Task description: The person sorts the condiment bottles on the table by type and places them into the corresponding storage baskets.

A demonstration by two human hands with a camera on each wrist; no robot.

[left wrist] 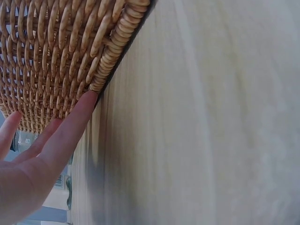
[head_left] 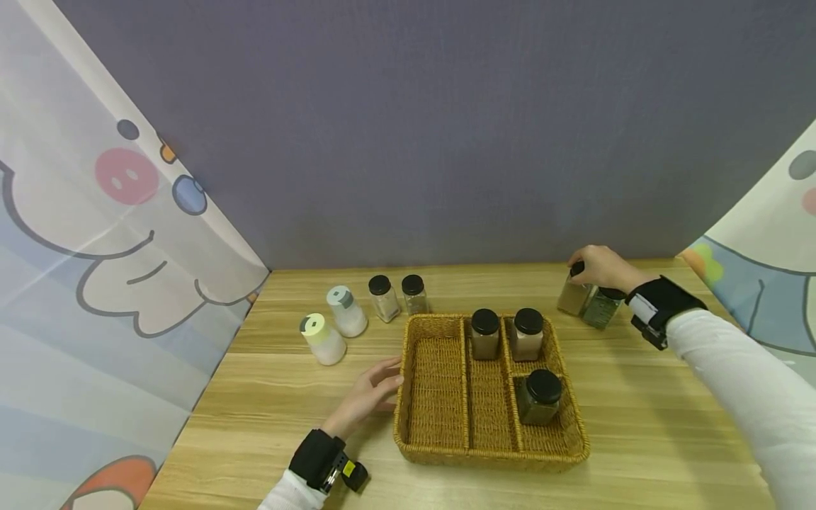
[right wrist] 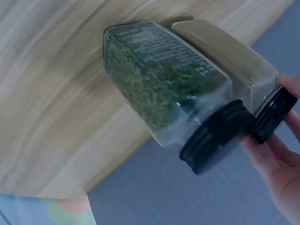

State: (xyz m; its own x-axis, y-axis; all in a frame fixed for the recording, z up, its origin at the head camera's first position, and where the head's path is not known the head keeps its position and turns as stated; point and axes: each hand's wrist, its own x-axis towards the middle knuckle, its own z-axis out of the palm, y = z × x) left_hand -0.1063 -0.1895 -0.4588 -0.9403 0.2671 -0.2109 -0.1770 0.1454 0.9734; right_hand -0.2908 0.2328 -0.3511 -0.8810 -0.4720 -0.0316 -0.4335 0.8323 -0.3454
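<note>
white sleeve (head_left: 739, 389) nearest; the right grip (head_left: 602, 266) pinches a tan jar (head_left: 572, 299) by its black lid (right wrist: 276, 115), glass beneath, just beside a green jar (head_left: 601, 310); the left hand (head_left: 363, 397), fingers straight, touches the basket (head_left: 491, 460).

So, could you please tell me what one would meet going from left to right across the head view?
Yellow-topped shaker, grey-topped shaker, pale-filled jar, jar beside it, middle-compartment jar, back-right-compartment jar, tan jar pinched by the right hand, green herb jar.
</note>
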